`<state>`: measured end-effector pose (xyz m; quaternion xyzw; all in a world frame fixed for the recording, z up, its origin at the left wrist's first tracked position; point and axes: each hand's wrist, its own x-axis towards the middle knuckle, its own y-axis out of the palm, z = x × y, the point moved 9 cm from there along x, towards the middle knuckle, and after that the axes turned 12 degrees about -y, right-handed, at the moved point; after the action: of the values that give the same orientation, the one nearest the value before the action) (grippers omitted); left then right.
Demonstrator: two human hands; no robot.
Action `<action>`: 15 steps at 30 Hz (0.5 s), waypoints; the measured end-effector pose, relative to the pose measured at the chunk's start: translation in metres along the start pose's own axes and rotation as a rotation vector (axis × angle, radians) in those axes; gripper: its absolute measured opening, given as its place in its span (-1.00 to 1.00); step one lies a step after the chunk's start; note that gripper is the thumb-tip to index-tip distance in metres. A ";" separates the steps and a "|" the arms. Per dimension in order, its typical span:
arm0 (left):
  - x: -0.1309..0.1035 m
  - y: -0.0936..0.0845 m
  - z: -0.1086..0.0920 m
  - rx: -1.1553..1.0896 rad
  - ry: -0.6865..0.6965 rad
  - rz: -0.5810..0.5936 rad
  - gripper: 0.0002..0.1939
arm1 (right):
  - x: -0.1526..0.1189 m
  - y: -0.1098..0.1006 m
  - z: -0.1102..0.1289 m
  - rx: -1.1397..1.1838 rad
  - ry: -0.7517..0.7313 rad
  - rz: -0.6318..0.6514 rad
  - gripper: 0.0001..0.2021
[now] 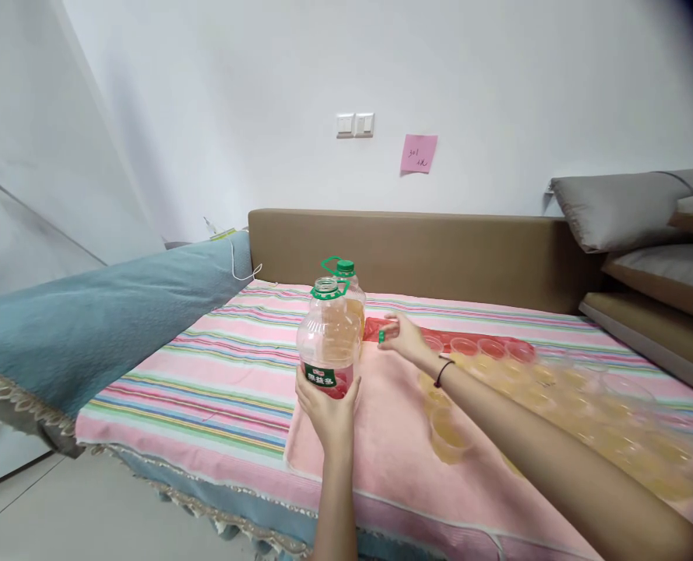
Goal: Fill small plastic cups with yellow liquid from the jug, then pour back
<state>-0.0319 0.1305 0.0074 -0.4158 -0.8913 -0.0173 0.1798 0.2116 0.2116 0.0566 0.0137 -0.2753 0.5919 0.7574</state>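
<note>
My left hand (326,407) is wrapped round the lower part of a large clear bottle (323,331) with a green neck ring and a dark green label. Its mouth is uncapped and it stands upright. Directly behind it is a second bottle (355,300), holding yellowish liquid and topped by a green cap, partly hidden by the first. To the right, my right hand (403,338) pinches a small green bottle cap (381,336) between its fingers, apart from both bottles. A dark band circles the right wrist.
Many clear cups (448,432) of yellow liquid crowd the right side, partly behind my right forearm. Red plastic (375,327) lies behind them. A pink cloth (375,452) covers part of the striped sheet (206,382). Cushions (620,206) are stacked at right, before a brown backrest (428,249).
</note>
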 end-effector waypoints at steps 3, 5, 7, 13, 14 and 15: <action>0.000 -0.004 0.001 0.002 0.006 -0.017 0.07 | -0.020 0.029 -0.037 -0.039 0.061 0.036 -0.37; -0.005 -0.006 0.001 0.034 0.021 -0.050 0.09 | -0.030 0.045 -0.055 -0.056 0.090 0.047 -0.39; -0.013 -0.007 -0.001 0.084 0.035 -0.093 0.12 | -0.038 0.055 -0.069 -0.065 0.114 0.043 -0.40; -0.040 -0.005 -0.009 0.242 0.088 -0.096 0.17 | -0.045 0.066 -0.082 -0.059 0.142 0.007 -0.52; -0.042 -0.004 -0.010 0.257 0.089 -0.086 0.18 | -0.043 0.065 -0.079 -0.056 0.137 0.007 -0.55; -0.043 -0.004 -0.010 0.266 0.087 -0.079 0.20 | -0.041 0.064 -0.075 -0.051 0.130 0.002 -0.57</action>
<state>-0.0062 0.0947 0.0023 -0.3518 -0.8928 0.0757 0.2711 0.1776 0.2204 -0.0448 -0.0447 -0.2405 0.5849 0.7733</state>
